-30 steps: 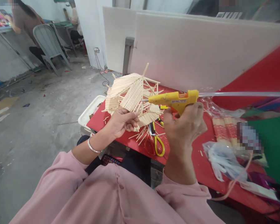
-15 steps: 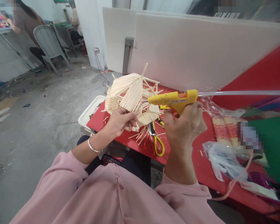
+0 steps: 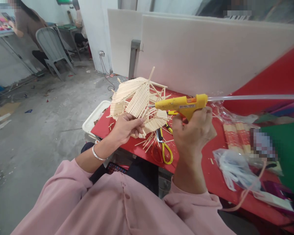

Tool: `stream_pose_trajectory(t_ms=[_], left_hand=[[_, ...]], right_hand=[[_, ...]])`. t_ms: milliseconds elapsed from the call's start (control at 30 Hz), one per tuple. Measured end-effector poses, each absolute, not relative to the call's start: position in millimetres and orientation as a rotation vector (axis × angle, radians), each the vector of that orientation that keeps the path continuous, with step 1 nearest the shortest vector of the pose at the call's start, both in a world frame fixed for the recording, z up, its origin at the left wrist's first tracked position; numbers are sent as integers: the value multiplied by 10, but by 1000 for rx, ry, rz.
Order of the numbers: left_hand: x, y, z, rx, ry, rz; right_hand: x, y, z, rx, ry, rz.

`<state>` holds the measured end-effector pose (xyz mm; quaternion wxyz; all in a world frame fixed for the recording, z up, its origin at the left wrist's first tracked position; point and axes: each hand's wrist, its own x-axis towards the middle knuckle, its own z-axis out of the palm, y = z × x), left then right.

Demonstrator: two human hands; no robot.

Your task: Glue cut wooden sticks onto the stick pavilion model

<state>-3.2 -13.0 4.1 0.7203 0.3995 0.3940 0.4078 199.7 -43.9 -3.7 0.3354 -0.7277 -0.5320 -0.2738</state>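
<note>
My left hand [image 3: 127,128] grips the lower edge of a pale model built of glued wooden sticks [image 3: 137,98], held up over the red table [image 3: 210,176]. My right hand [image 3: 193,130] is wrapped round the handle of a yellow glue gun [image 3: 180,103]. Its nozzle touches the right side of the stick model. A clear glue stick [image 3: 254,97] juts out of the gun's back toward the right. Loose sticks [image 3: 148,142] and scissors with red and yellow handles [image 3: 161,148] lie on the table below the model.
A white foam board [image 3: 210,52] stands behind the table. Plastic bags [image 3: 235,168] and packs of sticks [image 3: 236,137] lie at right, beside green sheet material [image 3: 287,153]. A white tray [image 3: 95,116] sits left of the table. A person sits by a grey chair [image 3: 51,45] far left.
</note>
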Motion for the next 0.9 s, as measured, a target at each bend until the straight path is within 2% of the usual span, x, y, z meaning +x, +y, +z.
stream_pose_trajectory(t_ms=[467,900], left_hand=[[-46,-235,13,764,856,934],[-47,-252,13,755,820,951]], right_hand=[[1943,-520,27,-1933,-1452,-589],[1980,-500,-4,-1900,-1402,-678]])
